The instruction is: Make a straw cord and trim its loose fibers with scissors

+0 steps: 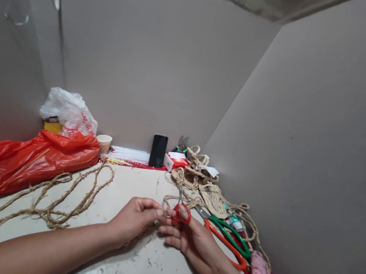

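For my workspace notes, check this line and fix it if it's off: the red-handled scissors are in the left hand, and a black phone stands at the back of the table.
Wrong hand: the head view shows the red-handled scissors in the right hand. The black phone does stand at the back of the table.

Indoor light, moderate to dim; source out of view. Grey wall (146, 71) dull, darker toward upper left. Table (144, 263) brighter, pale glare patch at lower left, soft shadow under the left forearm (61, 254). Shiny highlights on red plastic bag (35, 161). Wide-angle stretch toward edges. Fingers (148, 204) readable, fine detail between them slightly soft. Small clutter along the wall hard to resolve.
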A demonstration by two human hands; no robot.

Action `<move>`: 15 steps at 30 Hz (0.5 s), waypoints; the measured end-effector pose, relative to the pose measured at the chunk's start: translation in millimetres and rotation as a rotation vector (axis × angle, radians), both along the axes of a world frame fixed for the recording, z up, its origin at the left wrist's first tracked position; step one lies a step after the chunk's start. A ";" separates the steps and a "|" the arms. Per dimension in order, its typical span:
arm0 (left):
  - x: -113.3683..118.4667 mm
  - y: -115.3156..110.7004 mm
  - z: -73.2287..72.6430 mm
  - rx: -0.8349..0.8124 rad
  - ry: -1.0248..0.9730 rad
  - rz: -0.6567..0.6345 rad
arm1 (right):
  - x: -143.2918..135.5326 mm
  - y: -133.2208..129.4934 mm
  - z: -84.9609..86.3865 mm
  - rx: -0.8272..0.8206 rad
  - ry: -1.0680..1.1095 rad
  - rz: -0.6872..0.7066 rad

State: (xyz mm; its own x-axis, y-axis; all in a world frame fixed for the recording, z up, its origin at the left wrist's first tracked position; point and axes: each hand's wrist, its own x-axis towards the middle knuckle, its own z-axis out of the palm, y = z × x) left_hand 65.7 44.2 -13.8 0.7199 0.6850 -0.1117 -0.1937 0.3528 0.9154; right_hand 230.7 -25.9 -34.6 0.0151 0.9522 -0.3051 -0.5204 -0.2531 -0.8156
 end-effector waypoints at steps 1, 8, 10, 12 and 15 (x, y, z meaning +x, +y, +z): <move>0.4 -2.2 -1.0 0.045 -0.026 -0.016 | -3.0 4.1 1.3 -0.008 0.094 -0.017; -4.7 -11.8 -0.5 0.282 0.090 -0.051 | -9.0 35.1 53.6 0.111 0.225 -0.245; -7.2 -13.2 3.2 0.297 0.074 -0.084 | -9.4 39.5 73.7 0.176 0.191 -0.272; -9.5 -14.5 8.1 0.312 0.031 -0.099 | -11.7 41.8 90.9 0.248 0.144 -0.312; -12.5 -16.5 15.8 0.335 -0.039 -0.106 | -17.6 42.4 110.4 0.348 0.096 -0.351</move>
State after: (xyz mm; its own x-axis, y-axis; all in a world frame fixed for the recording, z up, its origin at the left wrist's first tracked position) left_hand 53.2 27.7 2.0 0.7884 0.6000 0.1357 -0.2094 0.0543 0.9763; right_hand 213.1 16.4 75.8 0.3405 0.9402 0.0136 -0.6020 0.2291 -0.7649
